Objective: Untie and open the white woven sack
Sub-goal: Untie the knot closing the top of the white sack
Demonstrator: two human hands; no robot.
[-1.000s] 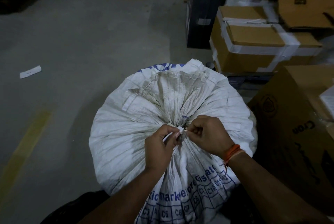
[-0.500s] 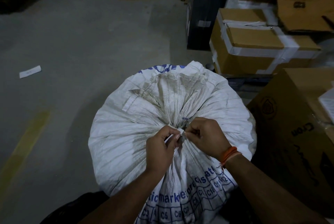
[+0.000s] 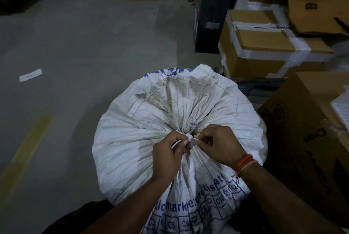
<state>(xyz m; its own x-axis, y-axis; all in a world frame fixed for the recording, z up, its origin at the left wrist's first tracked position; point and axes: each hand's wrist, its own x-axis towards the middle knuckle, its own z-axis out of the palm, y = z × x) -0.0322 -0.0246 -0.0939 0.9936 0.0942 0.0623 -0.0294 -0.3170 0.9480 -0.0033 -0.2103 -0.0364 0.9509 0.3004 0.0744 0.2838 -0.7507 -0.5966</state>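
The white woven sack [image 3: 132, 139] stands full on the grey concrete floor [image 3: 75, 45], its mouth gathered into a tight bunch at the near middle and bound by a white tie [image 3: 189, 137]. The left hand [image 3: 166, 156] and right hand [image 3: 219, 145] meet at that knot, fingers pressed together and pinching the tie's ends. Taped cardboard boxes [image 3: 264, 48] crowd the far right; a paper slip [image 3: 30, 75] lies far left.
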